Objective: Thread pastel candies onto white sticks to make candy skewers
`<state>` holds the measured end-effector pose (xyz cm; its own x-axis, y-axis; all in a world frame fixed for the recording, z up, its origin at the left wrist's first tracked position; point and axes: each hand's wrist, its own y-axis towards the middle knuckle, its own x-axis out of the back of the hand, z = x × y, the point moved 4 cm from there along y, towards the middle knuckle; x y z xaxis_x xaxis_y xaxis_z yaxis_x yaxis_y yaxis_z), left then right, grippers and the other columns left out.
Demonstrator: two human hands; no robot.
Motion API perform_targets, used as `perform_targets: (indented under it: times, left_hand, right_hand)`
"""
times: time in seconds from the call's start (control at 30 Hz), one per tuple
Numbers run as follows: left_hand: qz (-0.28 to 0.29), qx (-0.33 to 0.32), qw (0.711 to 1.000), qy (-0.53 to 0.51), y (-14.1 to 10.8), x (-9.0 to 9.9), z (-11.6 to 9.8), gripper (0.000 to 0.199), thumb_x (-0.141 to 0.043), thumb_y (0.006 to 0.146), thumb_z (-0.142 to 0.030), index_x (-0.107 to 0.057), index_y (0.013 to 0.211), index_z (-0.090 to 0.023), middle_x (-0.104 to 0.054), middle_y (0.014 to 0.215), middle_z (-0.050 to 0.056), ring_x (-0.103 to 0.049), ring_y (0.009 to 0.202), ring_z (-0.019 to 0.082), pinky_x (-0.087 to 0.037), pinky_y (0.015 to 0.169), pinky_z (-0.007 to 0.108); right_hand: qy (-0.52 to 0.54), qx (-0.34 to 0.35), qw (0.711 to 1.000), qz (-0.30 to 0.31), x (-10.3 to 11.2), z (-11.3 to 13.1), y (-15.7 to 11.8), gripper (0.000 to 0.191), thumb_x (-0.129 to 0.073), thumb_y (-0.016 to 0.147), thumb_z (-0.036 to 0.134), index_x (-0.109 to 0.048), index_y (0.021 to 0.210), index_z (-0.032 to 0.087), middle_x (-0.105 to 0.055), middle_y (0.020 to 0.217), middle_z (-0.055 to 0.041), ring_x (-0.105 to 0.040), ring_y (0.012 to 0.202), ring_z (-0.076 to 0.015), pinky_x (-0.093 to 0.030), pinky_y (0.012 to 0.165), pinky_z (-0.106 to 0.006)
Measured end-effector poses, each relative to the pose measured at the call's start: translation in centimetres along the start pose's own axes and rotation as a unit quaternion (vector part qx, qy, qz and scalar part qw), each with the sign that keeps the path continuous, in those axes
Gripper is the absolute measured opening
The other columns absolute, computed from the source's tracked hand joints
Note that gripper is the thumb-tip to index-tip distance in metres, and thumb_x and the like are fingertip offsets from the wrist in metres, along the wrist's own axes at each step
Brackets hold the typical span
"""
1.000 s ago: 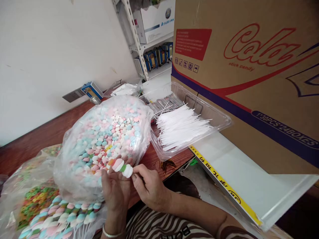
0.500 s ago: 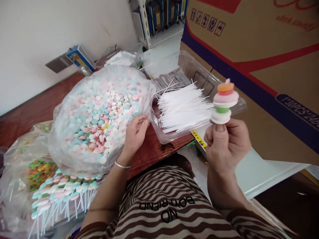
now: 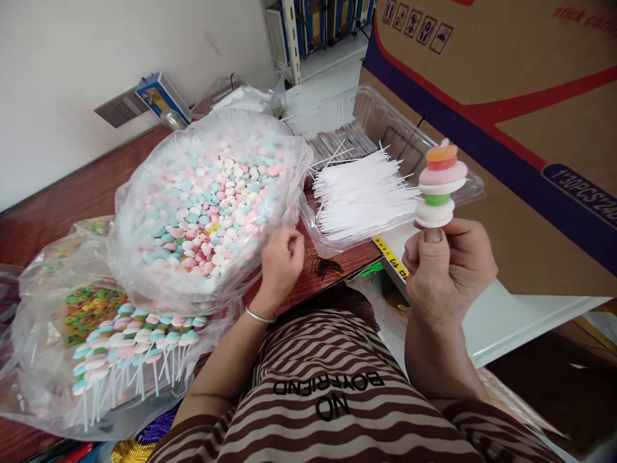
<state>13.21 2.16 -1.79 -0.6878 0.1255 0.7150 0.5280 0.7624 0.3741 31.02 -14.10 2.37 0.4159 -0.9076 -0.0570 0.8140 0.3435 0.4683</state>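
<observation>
My right hand (image 3: 450,273) grips a candy skewer (image 3: 441,183) upright, its stack of white, green, pink, orange and red pieces above the thumb. My left hand (image 3: 282,263) is closed beside the right rim of a plastic-lined bowl of pastel candies (image 3: 212,238); what its fingers hold, if anything, is hidden. White sticks (image 3: 364,193) lie heaped in a clear plastic tray (image 3: 332,244) between the hands. At the lower left, finished candy skewers (image 3: 139,334) rest on a plastic bag, next to small ring candies (image 3: 91,308).
A large cardboard box (image 3: 506,167) stands at the right on a white surface (image 3: 511,321). Twist ties (image 3: 326,265) lie on the red-brown table (image 3: 91,167) near its front edge. A blue box (image 3: 161,96) is by the wall.
My left hand has moved right and down from the bowl's rim, and its fingers have curled in. My right hand still holds the skewer. The view has shifted slightly.
</observation>
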Motion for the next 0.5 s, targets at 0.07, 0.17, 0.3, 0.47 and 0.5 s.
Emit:
perform_targets:
  times: [0.07, 0.17, 0.3, 0.47, 0.5]
  left_hand:
    - [0.076, -0.036, 0.994, 0.072, -2.7, -1.8, -0.4, 0.006, -0.058, 0.095, -0.022, -0.064, 0.095, -0.019, -0.068, 0.095, 0.007, -0.063, 0.091, 0.022, -0.049, 0.083, 0.035]
    - [0.15, -0.066, 0.976, 0.144, -5.4, -4.6, 0.0, 0.04, -0.074, 0.086, -0.033, -0.061, 0.122, -0.019, -0.065, 0.126, 0.013, -0.057, 0.117, 0.03, -0.047, 0.094, 0.042]
    - [0.162, -0.043, 0.973, 0.162, -5.6, -6.3, 1.3, 0.055, -0.076, 0.085, -0.034, -0.055, 0.133, -0.019, -0.063, 0.133, 0.012, -0.054, 0.121, 0.03, -0.044, 0.098, 0.043]
    - [0.165, -0.035, 0.975, 0.147, -4.9, -6.5, 2.3, 0.034, -0.067, 0.091, -0.025, -0.061, 0.125, -0.02, -0.069, 0.117, 0.01, -0.058, 0.112, 0.028, -0.045, 0.092, 0.041]
    - [0.165, -0.032, 0.976, 0.142, -4.8, -6.6, 2.4, 0.032, -0.066, 0.091, -0.024, -0.062, 0.123, -0.02, -0.069, 0.116, 0.01, -0.058, 0.112, 0.028, -0.045, 0.092, 0.041]
  right_hand:
    - [-0.007, 0.003, 1.0, 0.008, -0.3, 0.1, -0.3, 0.02, -0.062, 0.098, 0.042, -0.063, 0.095, 0.022, -0.051, 0.06, 0.0056, -0.047, 0.048, -0.0115, -0.038, 0.048, -0.027]
    - [-0.017, 0.007, 0.999, 0.026, -0.7, 0.2, -0.8, 0.02, -0.062, 0.098, 0.043, -0.064, 0.097, 0.022, -0.053, 0.062, 0.005, -0.048, 0.051, -0.012, -0.039, 0.05, -0.027]
    - [-0.017, 0.014, 0.999, 0.029, -0.7, 0.4, -1.1, 0.019, -0.063, 0.098, 0.041, -0.065, 0.097, 0.022, -0.055, 0.064, 0.0047, -0.048, 0.052, -0.0118, -0.039, 0.052, -0.028]
    - [-0.028, -0.001, 0.999, 0.045, -0.6, 0.3, -1.2, 0.019, -0.062, 0.099, 0.04, -0.065, 0.099, 0.022, -0.054, 0.065, 0.0049, -0.046, 0.054, -0.0114, -0.039, 0.054, -0.027]
    - [-0.034, -0.013, 0.998, 0.054, -0.7, 0.1, -1.3, 0.02, -0.061, 0.099, 0.041, -0.065, 0.1, 0.022, -0.054, 0.066, 0.0048, -0.046, 0.054, -0.0113, -0.039, 0.054, -0.027]
